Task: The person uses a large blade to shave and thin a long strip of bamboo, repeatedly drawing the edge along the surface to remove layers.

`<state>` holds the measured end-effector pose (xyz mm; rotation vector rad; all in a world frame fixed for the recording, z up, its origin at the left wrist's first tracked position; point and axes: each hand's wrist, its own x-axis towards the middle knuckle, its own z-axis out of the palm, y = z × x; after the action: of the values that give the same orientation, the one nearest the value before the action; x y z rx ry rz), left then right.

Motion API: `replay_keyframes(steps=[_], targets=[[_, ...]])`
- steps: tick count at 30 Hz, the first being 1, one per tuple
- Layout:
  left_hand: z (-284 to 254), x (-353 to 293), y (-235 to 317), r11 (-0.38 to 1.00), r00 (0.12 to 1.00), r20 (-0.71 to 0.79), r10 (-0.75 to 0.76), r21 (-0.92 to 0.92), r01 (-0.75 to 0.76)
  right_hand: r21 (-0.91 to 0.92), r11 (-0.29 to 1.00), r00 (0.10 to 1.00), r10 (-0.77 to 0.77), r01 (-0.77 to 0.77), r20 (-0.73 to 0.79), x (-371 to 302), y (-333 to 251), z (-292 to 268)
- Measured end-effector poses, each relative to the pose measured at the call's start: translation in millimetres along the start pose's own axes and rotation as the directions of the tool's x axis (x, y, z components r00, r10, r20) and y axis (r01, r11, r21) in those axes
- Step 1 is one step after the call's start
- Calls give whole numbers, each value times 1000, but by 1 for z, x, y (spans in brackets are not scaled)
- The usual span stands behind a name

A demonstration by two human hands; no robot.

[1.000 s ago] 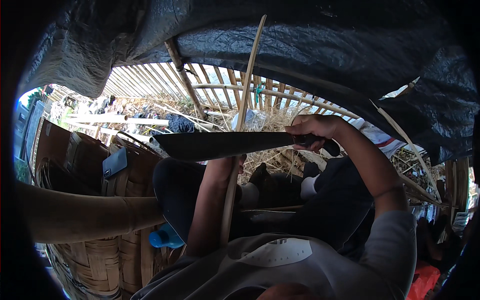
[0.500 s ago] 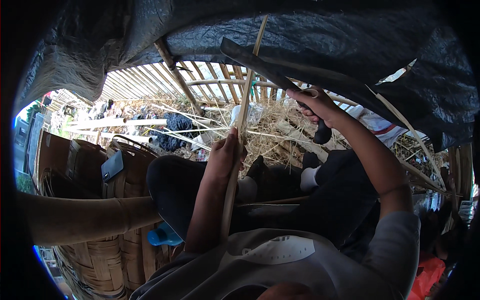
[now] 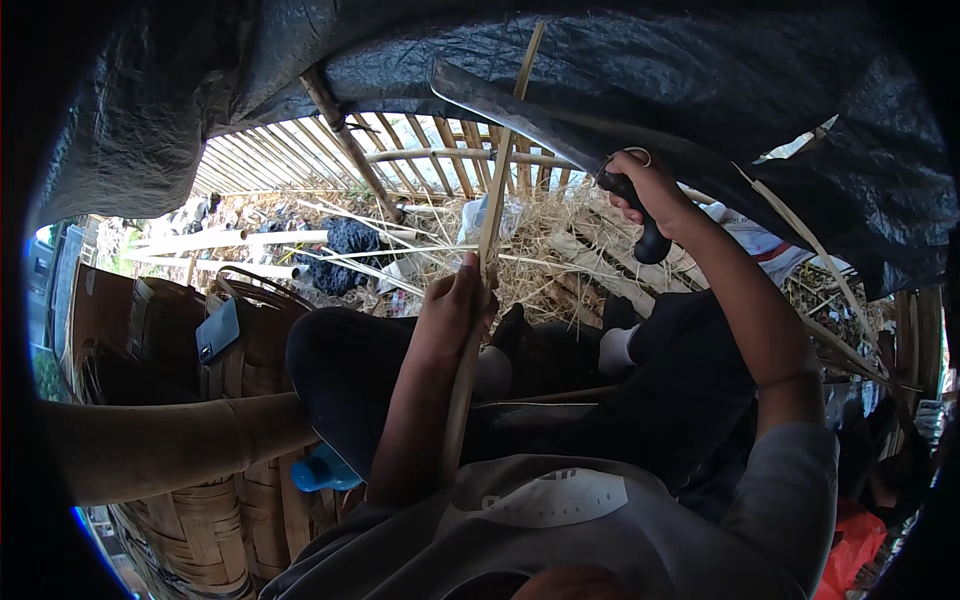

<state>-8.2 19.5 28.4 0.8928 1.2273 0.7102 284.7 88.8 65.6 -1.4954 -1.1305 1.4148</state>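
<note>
A long, narrow bamboo strip (image 3: pixel 497 190) runs from beside my torso up toward the dark tarp. My left hand (image 3: pixel 459 297) is closed around its lower middle, thumb lying along the strip. My right hand (image 3: pixel 647 195) grips the black handle of a machete (image 3: pixel 520 118). The long dark blade points to the upper left and crosses the upper part of the strip; I cannot tell whether it touches it. A ring-like loop shows at the right hand's fingers.
Dark tarp (image 3: pixel 720 90) hangs low overhead. Shavings (image 3: pixel 560 240) and bamboo poles (image 3: pixel 240 240) litter the ground ahead. At left, a thick bamboo pole (image 3: pixel 180 445), woven basket (image 3: pixel 200 530), phone (image 3: pixel 218 330) and blue bottle (image 3: pixel 325 468); a loose strip (image 3: pixel 815 245) leans at right.
My right hand has risen slightly, tilting the machete so its blade edge catches light. The blade has shifted a little up and left. My left hand stays on the strip.
</note>
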Motion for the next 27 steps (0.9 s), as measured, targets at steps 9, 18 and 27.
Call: replay_keyframes(steps=[9,18,27], targets=[[0,-1,0,1000,1000,16,3,1,-3,114,993,995,-15,26,-99,5,-3,-1],[4,-2,0,998,1000,-12,4,59,-3,-439,897,974,-147,58,-171,9,-18,-27],[6,-4,2,998,1000,-17,-5,55,6,-261,963,985,-102,64,-136,-11,-20,-23]])
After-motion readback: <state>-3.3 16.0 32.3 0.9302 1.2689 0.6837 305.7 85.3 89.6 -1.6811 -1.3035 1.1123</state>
